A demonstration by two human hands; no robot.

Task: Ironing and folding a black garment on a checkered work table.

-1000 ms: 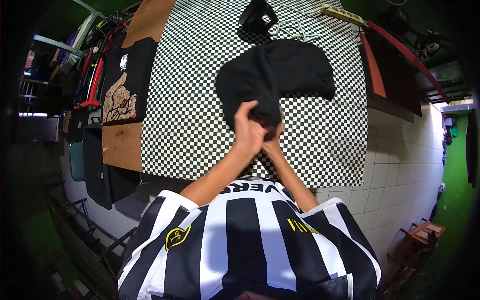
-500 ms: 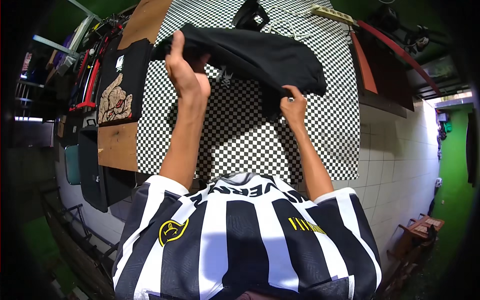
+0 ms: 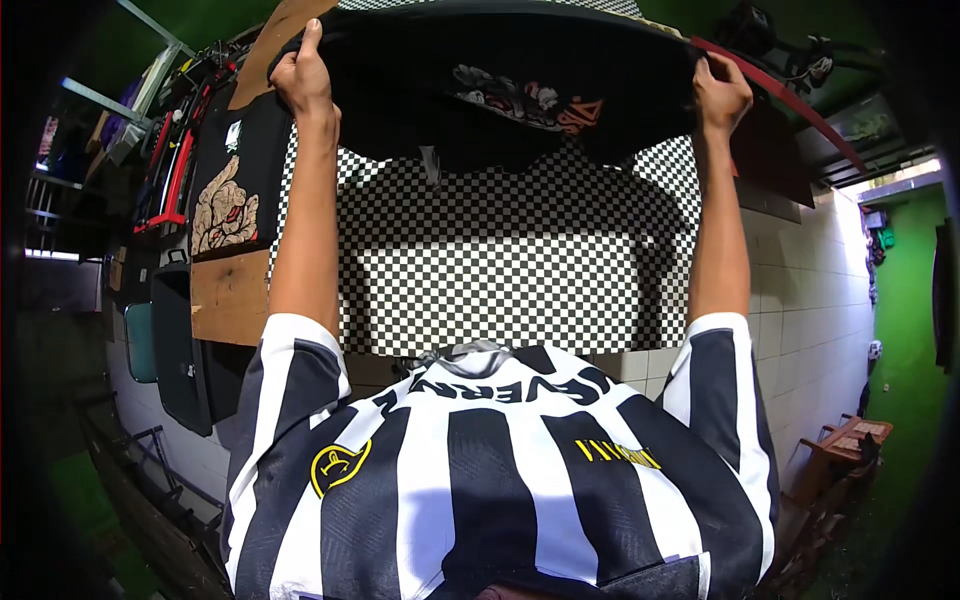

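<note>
A black T-shirt (image 3: pixel 400 75) with a printed design is stretched wide above the far part of the checkered tabletop (image 3: pixel 500 270). My left hand (image 3: pixel 303 80) grips its left end, thumb pointing up. At the opposite end my right hand (image 3: pixel 722 92) pinches the cloth between bent fingers. Between my hands the fabric hangs in a shallow sag, and its lower edge is uneven. A small pale tag or print (image 3: pixel 430 165) shows at that edge. The shirt hides most of the table's far side.
Left of my left arm, a folded black shirt with a tan print (image 3: pixel 228 200) lies on a wooden board (image 3: pixel 232 300). A dark chair (image 3: pixel 180 340) stands below it. Red-framed equipment (image 3: pixel 178 170) is farther left. Tiled floor and a wooden stool (image 3: pixel 845 450) are on the right.
Both hands have moved apart, the right one far to the right and upward. The bunched black shirt is now spread between them, and its print has come into view.
</note>
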